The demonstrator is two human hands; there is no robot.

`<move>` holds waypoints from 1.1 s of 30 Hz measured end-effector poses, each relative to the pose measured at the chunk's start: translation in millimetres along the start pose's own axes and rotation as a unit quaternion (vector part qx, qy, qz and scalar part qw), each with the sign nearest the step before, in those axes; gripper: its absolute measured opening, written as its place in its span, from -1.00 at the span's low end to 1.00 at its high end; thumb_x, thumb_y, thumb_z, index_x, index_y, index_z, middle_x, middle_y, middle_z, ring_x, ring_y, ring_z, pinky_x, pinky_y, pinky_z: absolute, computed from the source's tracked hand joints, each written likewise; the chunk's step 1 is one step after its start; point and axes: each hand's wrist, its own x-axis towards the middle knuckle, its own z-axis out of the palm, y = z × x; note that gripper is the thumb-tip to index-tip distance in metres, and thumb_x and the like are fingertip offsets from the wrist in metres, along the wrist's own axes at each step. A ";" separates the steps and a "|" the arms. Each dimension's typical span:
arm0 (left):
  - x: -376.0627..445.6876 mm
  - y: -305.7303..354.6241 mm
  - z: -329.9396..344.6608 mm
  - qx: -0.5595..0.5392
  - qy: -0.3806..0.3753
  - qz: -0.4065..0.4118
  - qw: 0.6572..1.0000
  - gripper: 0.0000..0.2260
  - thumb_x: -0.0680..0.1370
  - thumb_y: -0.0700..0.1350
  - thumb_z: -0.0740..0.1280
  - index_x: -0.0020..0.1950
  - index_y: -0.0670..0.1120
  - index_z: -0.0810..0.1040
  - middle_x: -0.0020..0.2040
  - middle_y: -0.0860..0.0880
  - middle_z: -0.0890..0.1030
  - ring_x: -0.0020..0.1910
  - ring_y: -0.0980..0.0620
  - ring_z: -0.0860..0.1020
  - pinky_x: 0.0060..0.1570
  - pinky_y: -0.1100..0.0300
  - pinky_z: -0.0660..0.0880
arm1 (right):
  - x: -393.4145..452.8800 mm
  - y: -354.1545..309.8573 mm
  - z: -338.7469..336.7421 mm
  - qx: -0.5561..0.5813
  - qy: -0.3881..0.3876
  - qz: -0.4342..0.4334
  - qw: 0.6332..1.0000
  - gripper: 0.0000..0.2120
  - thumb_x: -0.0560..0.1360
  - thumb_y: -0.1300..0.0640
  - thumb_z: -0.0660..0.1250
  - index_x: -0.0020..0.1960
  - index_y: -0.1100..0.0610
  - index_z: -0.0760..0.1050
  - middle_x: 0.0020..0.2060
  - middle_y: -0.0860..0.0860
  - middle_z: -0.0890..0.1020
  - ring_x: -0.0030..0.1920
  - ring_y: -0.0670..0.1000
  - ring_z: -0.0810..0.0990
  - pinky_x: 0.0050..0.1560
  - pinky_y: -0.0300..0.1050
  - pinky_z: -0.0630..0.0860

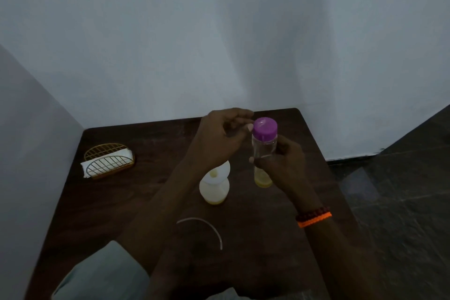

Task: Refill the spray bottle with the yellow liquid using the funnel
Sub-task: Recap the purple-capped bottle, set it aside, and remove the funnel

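- dark wooden table (146, 202) sitting in a corner of pale walls (219, 31); dark tiled floor (401, 202) showing at the right.
- one clear bottle (264, 151) with one purple cap (265, 128), standing upright, a little yellow liquid (263, 182) lying at its base.
- right hand (285, 165) gripping the clear bottle, fingers curling round its middle.
- left hand (220, 139) hovering just beside the cap, fingers loosely curled, holding nothing visible.
- one white funnel (218, 174) sitting in one white spray bottle (214, 191), left of the clear bottle.
- one thin curved tube (207, 226) lying near the front edge.
- one gold wire holder (109, 161) holding white napkins (107, 165), far left.
- one orange wristband (314, 219) on the right wrist.
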 end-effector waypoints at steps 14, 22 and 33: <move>-0.2 4.1 0.6 0.002 0.019 -0.016 1.000 -0.54 0.43 0.04 0.55 0.29 -0.05 0.60 0.10 0.10 0.69 0.07 0.27 0.63 0.13 0.13 0.61 | 1.1 -1.5 -6.8 -0.011 0.024 -0.006 1.000 -0.53 0.28 0.08 0.59 0.14 -0.02 0.54 -0.04 -0.12 0.64 0.02 -0.18 0.60 0.08 -0.06 0.56; -2.3 7.9 20.9 -0.006 0.020 0.013 1.000 -0.45 0.36 0.07 0.60 0.28 -0.11 0.61 0.13 -0.01 0.69 0.10 0.14 0.64 0.13 0.13 0.60 | -3.8 -12.7 -0.1 -0.058 0.032 -0.049 0.997 -0.56 0.30 0.05 0.58 0.13 -0.08 0.53 -0.16 -0.28 0.56 -0.09 -0.33 0.54 -0.08 -0.36 0.41; 14.7 22.4 -10.2 -0.041 -0.044 0.047 0.997 -0.50 0.42 -0.08 0.57 0.33 -0.15 0.58 0.18 -0.02 0.68 0.16 0.17 0.63 0.20 0.11 0.59 | 6.9 -42.3 -29.4 -0.102 -0.021 -0.125 0.987 -0.56 0.34 -0.09 0.54 0.16 -0.07 0.52 -0.07 -0.26 0.59 -0.03 -0.30 0.53 0.14 0.12 0.52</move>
